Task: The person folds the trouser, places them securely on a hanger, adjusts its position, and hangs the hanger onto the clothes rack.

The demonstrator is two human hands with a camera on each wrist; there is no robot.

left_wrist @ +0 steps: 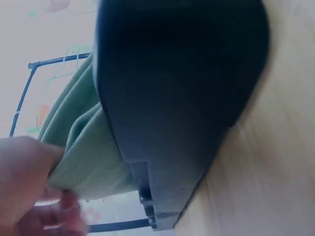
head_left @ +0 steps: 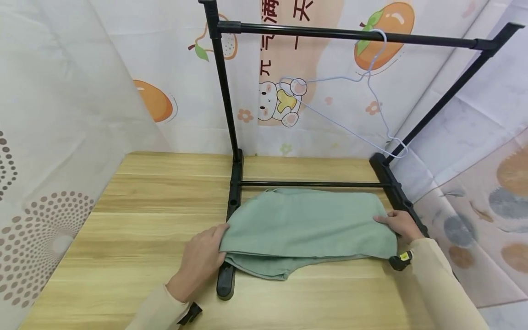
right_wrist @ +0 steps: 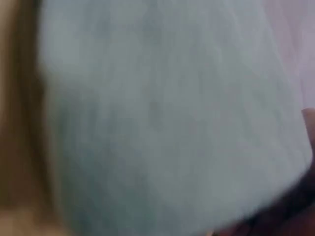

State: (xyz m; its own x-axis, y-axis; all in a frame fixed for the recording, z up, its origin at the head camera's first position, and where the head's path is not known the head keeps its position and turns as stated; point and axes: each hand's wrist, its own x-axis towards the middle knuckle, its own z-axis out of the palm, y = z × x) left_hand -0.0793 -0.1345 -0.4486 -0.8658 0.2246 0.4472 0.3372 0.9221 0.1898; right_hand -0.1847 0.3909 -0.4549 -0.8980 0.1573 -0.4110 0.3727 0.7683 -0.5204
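Observation:
A folded sage-green garment (head_left: 305,224) spans the space between the two side feet of a black rack; what kind of garment it is cannot be told. My left hand (head_left: 203,252) pinches its left edge, above the rack's left foot. In the left wrist view, the cloth (left_wrist: 98,157) runs between the thumb and fingers of that hand (left_wrist: 22,182). My right hand (head_left: 402,224) grips the right edge near the rack's right foot. Blurred green cloth (right_wrist: 162,118) fills most of the right wrist view and hides nearly all of that hand.
The black rack (head_left: 350,34) stands on a wood-grain table (head_left: 144,220), its low crossbar (head_left: 309,184) just behind the garment. From the top bar hangs a pale blue wire hanger (head_left: 377,91), tilted. Printed curtains (head_left: 198,110) enclose the back and sides.

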